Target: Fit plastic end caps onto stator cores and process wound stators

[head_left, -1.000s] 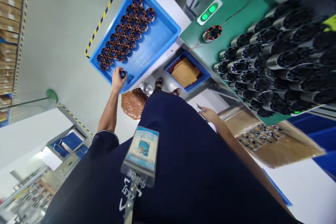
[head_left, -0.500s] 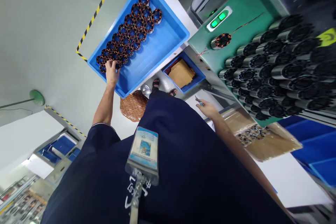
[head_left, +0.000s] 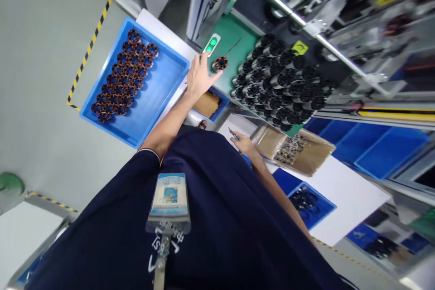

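Observation:
My left hand [head_left: 200, 76] reaches over the edge of the green work surface [head_left: 234, 31] with fingers stretched and thumb apart, nothing held. Just beyond its fingertips lies a single copper-wound motor stator [head_left: 220, 64], a loose wire trailing from it. I cannot tell whether the thumb touches it. Lower down, the fingers of my right hand [head_left: 245, 143] are closed around small wire cutters [head_left: 234, 134], whose tips point up and left. To the left of my left arm, a blue tray [head_left: 163, 86] holds rows of similar wound stators [head_left: 127, 72].
Many black-topped metal stators [head_left: 275, 84] are stacked on the green surface beside a panel with two green-lit buttons [head_left: 211, 45]. A blue bin with brown cardboard [head_left: 207, 104] sits below. Bagged parts [head_left: 290, 149] and a small blue tray [head_left: 328, 204] are at the right.
My left hand has left the stators in the blue tray and moved right to the lone stator on the green surface. The view has shifted right; my right hand still holds the cutters.

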Tool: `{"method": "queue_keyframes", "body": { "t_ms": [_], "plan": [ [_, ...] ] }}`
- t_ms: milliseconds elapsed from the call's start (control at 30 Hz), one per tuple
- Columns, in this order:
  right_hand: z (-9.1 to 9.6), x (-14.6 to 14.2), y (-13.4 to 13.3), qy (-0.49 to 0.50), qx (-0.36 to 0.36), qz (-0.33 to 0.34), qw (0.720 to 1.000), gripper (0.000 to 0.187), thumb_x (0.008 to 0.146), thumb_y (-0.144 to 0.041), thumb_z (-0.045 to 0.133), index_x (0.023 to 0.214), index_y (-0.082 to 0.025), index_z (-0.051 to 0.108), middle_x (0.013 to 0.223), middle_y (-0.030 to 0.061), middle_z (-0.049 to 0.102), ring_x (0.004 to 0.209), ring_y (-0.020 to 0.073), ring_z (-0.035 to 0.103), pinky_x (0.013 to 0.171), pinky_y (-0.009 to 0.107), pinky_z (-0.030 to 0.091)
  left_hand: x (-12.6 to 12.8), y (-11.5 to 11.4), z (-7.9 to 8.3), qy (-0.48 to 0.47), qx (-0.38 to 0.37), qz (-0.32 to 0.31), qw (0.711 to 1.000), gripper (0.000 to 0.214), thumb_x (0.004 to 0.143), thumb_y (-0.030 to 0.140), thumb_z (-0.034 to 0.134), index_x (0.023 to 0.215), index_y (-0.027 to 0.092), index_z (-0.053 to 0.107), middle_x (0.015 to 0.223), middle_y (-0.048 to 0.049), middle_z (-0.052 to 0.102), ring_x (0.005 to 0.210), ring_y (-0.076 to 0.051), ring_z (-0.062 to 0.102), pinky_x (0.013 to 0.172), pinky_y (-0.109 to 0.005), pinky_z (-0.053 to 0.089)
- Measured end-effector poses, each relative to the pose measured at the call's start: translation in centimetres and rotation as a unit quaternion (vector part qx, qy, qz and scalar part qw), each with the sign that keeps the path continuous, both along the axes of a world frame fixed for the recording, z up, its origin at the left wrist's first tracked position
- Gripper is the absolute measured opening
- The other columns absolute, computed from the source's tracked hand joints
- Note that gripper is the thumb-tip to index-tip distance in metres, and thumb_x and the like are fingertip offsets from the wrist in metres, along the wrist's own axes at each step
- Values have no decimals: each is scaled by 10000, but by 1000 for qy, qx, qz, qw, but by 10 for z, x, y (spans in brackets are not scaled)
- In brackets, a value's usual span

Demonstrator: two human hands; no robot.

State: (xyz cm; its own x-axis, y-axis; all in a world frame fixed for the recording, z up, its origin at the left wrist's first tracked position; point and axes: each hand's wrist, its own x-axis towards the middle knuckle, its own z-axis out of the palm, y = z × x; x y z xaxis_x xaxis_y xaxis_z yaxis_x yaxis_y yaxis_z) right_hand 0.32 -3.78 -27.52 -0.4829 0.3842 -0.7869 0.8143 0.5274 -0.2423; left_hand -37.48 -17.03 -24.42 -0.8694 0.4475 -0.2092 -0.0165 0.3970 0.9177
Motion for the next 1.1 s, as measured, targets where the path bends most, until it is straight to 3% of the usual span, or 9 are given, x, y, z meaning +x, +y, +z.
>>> {"method": "queue_keyframes", "body": {
  "t_ms": [133, 267, 367, 467, 533, 700, 800, 900, 1100],
  "plan": [
    [17, 46, 2, 39, 16, -119, 992, 443, 1233, -506, 905, 1567, -222, 835, 1604, 135, 846, 1398, 324, 861, 1223, 579, 767, -4, 77, 11, 83, -293, -177, 936, 1059, 1180, 590, 947, 1966, 61, 473, 2012, -368, 506, 1792, -515, 623, 1576, -646, 397],
    [35, 86, -10, 101, 27, -223, 969, 458, 1230, -572, 890, 1508, -209, 856, 1523, 130, 884, 1374, 321, 875, 1263, 605, 737, -10, 89, 15, 81, -312, -190, 927, 908, 1262, 738, 787, 1776, 24, 564, 1981, -361, 535, 1701, -412, 657, 1570, -671, 380],
    [53, 102, -22, 168, 37, -281, 944, 633, 1226, -755, 761, 1495, -198, 892, 1428, 168, 936, 1280, 342, 896, 1249, 595, 729, -4, 73, 20, 70, -292, -176, 937, 730, 1307, 688, 752, 1688, 86, 591, 1873, -286, 666, 1634, -337, 704, 1543, -661, 468],
    [78, 101, -28, 237, 41, -317, 917, 928, 1179, -938, 585, 1566, -155, 899, 1100, 144, 951, 939, 319, 862, 1001, 521, 766, 23, 40, 36, 121, -243, -186, 944, 494, 1281, 345, 808, 1710, 174, 632, 1787, -223, 760, 1686, -367, 742, 1490, -569, 575],
    [100, 89, -24, 280, 37, -326, 902, 963, 1165, -964, 576, 1566, -155, 911, 951, 96, 908, 795, 282, 792, 877, 474, 745, 53, 13, 57, 158, -160, -181, 957, 495, 1267, 360, 827, 1697, 198, 642, 1750, -209, 787, 1641, -371, 776, 1474, -568, 607],
    [188, 22, 2, 439, 57, -270, 855, 591, 1170, -787, 825, 1395, -268, 997, 1025, 78, 930, 880, 288, 848, 960, 476, 763, 141, -29, 146, 199, 16, -219, 955, 704, 1255, 815, 744, 1760, 332, 652, 1628, -154, 802, 1399, -335, 872, 1195, -514, 778],
    [252, -26, 17, 588, 63, -147, 793, 405, 1120, -662, 978, 1364, -340, 1002, 928, 14, 872, 781, 249, 793, 872, 466, 767, 179, -33, 194, 260, 2, -235, 937, 635, 1278, 810, 697, 1715, 349, 704, 1574, -142, 801, 1398, -328, 865, 1100, -446, 792],
    [295, -55, 25, 642, 6, -73, 763, 261, 1126, -562, 1011, 1242, -328, 991, 926, 7, 863, 741, 217, 747, 809, 452, 761, 200, -35, 214, 324, -14, -234, 917, 577, 1303, 782, 658, 1673, 345, 734, 1559, -140, 800, 1405, -335, 866, 1047, -426, 801],
    [287, -53, 23, 646, -116, -174, 734, 443, 1158, -677, 956, 920, -324, 836, 813, 1, 765, 703, 208, 712, 688, 422, 666, 223, -48, 216, 329, 35, -195, 923, 478, 1310, 616, 741, 1717, 373, 680, 1717, -132, 738, 1616, -367, 796, 1274, -579, 778]
  ]
}}
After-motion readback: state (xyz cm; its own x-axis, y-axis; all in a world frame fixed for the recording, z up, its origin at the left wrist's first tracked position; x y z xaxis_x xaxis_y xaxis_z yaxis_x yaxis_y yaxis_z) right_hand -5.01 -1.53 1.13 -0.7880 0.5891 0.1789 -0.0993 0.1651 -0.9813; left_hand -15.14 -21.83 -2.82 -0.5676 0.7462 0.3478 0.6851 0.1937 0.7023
